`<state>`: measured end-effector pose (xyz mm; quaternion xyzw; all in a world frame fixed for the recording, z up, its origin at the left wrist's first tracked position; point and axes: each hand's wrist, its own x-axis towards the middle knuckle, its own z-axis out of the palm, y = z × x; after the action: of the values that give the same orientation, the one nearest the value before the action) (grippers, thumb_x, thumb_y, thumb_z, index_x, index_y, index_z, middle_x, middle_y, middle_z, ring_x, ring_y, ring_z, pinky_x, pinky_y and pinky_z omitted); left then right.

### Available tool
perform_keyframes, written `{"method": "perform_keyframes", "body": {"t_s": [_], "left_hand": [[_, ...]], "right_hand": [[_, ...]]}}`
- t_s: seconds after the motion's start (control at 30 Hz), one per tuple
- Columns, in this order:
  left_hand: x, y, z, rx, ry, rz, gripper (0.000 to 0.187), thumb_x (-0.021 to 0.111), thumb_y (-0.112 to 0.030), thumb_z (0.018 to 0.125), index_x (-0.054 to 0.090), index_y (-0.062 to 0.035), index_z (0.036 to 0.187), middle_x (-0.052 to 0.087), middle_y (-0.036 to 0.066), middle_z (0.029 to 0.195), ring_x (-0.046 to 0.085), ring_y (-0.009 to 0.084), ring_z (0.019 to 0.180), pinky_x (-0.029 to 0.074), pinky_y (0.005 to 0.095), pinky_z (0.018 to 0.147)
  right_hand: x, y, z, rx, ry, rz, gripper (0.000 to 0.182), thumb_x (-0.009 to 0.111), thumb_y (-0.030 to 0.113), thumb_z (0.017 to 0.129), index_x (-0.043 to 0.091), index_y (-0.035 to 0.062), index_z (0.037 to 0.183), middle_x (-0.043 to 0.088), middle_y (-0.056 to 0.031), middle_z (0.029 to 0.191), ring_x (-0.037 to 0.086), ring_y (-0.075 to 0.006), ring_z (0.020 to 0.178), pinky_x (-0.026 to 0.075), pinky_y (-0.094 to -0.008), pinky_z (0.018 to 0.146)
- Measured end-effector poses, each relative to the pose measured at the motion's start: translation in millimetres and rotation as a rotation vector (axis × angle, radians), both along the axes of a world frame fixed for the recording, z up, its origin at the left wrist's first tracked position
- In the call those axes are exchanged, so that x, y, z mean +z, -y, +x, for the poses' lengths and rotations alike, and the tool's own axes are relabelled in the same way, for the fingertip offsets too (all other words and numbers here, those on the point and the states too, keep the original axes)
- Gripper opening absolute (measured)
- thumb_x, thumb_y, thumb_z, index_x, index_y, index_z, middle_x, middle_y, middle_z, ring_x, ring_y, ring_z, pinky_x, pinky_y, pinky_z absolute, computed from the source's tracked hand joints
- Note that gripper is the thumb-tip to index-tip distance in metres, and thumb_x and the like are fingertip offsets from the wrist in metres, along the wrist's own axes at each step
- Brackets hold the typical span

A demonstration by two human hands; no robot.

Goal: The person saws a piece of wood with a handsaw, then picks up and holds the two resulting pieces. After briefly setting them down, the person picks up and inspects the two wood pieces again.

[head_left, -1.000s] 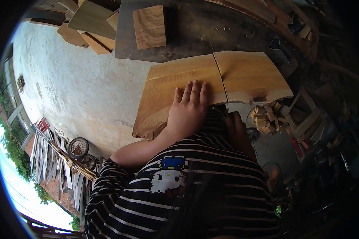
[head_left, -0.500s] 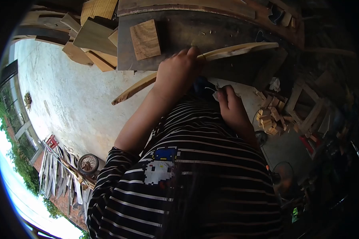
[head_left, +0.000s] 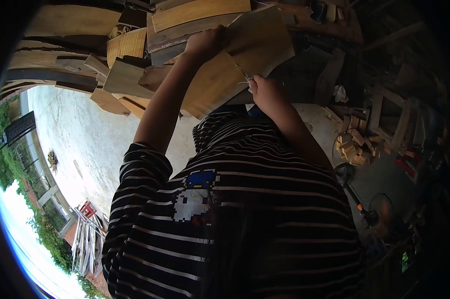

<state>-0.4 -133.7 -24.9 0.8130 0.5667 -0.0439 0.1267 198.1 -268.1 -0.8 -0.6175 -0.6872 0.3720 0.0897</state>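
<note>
A wide, flat wooden board [head_left: 208,85] lies at a slant in front of me, its broad face toward the camera. My left hand [head_left: 205,44] is closed on the board's far left edge; the fingertips are partly hidden. Over the board's near right part, my right hand [head_left: 266,89] is closed round a thin, pointed tool [head_left: 242,71], whose tip is at or just above the wood. The tool's exact kind is too small to make out. Something whitish shows by the right fingers.
Wooden offcuts [head_left: 127,79] are piled at the left of the dark bench [head_left: 304,67]. Planks [head_left: 200,14] lie at the back. On the floor at right are small wood blocks [head_left: 353,142], a wooden frame [head_left: 399,119] and a fan [head_left: 379,209].
The board has turned from edge-on to broad face up. My left hand has moved away and left with its grip. My right hand has risen from my waist to the board with the tool.
</note>
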Motion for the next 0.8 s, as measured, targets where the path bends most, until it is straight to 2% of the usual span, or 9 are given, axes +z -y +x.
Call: {"method": "perform_keyframes", "body": {"t_s": [0.07, 0.13, 0.17, 0.27, 0.43, 0.5, 0.57, 0.8], "left_hand": [[-10.8, -6.5, -1.7, -0.045, -0.007, -0.007, 0.041, 0.046, -0.049, 0.088, 0.057, -0.0149, 0.106, 0.066, 0.014, 0.091, 0.063, 0.0349, 0.086, 0.051, 0.0451, 0.069], [-11.5, -10.9, 10.4, 0.155, 0.105, -0.120, 0.050, 0.039, -0.056, 0.089, 0.060, -0.0154, 0.108, 0.066, 0.015, 0.094, 0.063, 0.0349, 0.087, 0.050, 0.0463, 0.072], [-11.8, -13.6, 14.6, 0.154, 0.108, -0.116, 0.050, 0.039, -0.056, 0.089, 0.060, -0.0154, 0.108, 0.066, 0.015, 0.094, 0.063, 0.0349, 0.087, 0.050, 0.0463, 0.072], [-13.2, -16.6, 26.8, 0.298, 0.043, -0.161, 0.057, 0.039, -0.064, 0.085, 0.066, -0.0176, 0.102, 0.067, 0.009, 0.096, 0.065, 0.0277, 0.089, 0.050, 0.0406, 0.075], [-30.8, -24.8, 24.9, 0.305, 0.066, -0.178, 0.055, 0.042, -0.064, 0.083, 0.067, -0.0182, 0.099, 0.067, 0.009, 0.094, 0.065, 0.0273, 0.088, 0.051, 0.0399, 0.072], [-35.4, -21.0, 24.1, 0.260, 0.149, -0.032, 0.057, 0.039, -0.065, 0.084, 0.065, -0.0158, 0.099, 0.067, 0.011, 0.090, 0.065, 0.0307, 0.083, 0.052, 0.0436, 0.070], [-35.4, -17.3, 24.5, 0.261, 0.140, -0.020, 0.056, 0.040, -0.064, 0.084, 0.066, -0.0161, 0.098, 0.067, 0.011, 0.088, 0.065, 0.0302, 0.082, 0.052, 0.0428, 0.068], [-31.5, -13.0, 23.3, 0.272, 0.076, -0.021, 0.057, 0.039, -0.066, 0.083, 0.067, -0.0178, 0.094, 0.067, 0.009, 0.079, 0.066, 0.0281, 0.075, 0.053, 0.0406, 0.063]], "right_hand": [[-14.8, -3.4, -3.6, 0.014, -0.031, 0.037, 0.029, 0.044, 0.028, 0.093, 0.056, 0.0012, 0.093, 0.063, -0.0210, 0.077, 0.063, -0.0388, 0.074, 0.050, -0.0461, 0.065], [-18.8, -6.8, -7.7, -0.011, -0.017, 0.028, 0.028, 0.045, 0.027, 0.093, 0.056, 0.0009, 0.091, 0.062, -0.0216, 0.076, 0.061, -0.0396, 0.074, 0.049, -0.0462, 0.065], [-21.1, -9.2, -8.8, -0.040, -0.004, 0.012, 0.028, 0.046, 0.026, 0.093, 0.056, 0.0006, 0.088, 0.062, -0.0222, 0.075, 0.060, -0.0405, 0.074, 0.048, -0.0463, 0.064], [-20.0, -8.6, -7.0, -0.039, 0.017, 0.003, 0.027, 0.045, 0.025, 0.093, 0.056, 0.0001, 0.089, 0.062, -0.0229, 0.076, 0.060, -0.0406, 0.074, 0.048, -0.0467, 0.065], [15.6, 8.7, 0.4, -0.037, 0.131, -0.140, 0.029, 0.043, 0.026, 0.094, 0.056, -0.0006, 0.091, 0.062, -0.0231, 0.078, 0.061, -0.0406, 0.077, 0.049, -0.0469, 0.068], [19.5, 7.8, 2.2, -0.009, 0.162, -0.208, 0.031, 0.042, 0.026, 0.094, 0.056, -0.0012, 0.093, 0.063, -0.0230, 0.080, 0.062, -0.0404, 0.079, 0.050, -0.0465, 0.070], [17.8, 5.5, 0.9, -0.095, 0.084, -0.147, 0.030, 0.041, 0.025, 0.094, 0.057, 0.0000, 0.089, 0.061, -0.0234, 0.075, 0.060, -0.0414, 0.075, 0.048, -0.0487, 0.066], [-11.1, -14.3, -12.1, -0.020, 0.059, -0.060, 0.030, 0.042, 0.025, 0.094, 0.056, 0.0000, 0.086, 0.061, -0.0241, 0.075, 0.060, -0.0420, 0.074, 0.048, -0.0485, 0.066]]}}
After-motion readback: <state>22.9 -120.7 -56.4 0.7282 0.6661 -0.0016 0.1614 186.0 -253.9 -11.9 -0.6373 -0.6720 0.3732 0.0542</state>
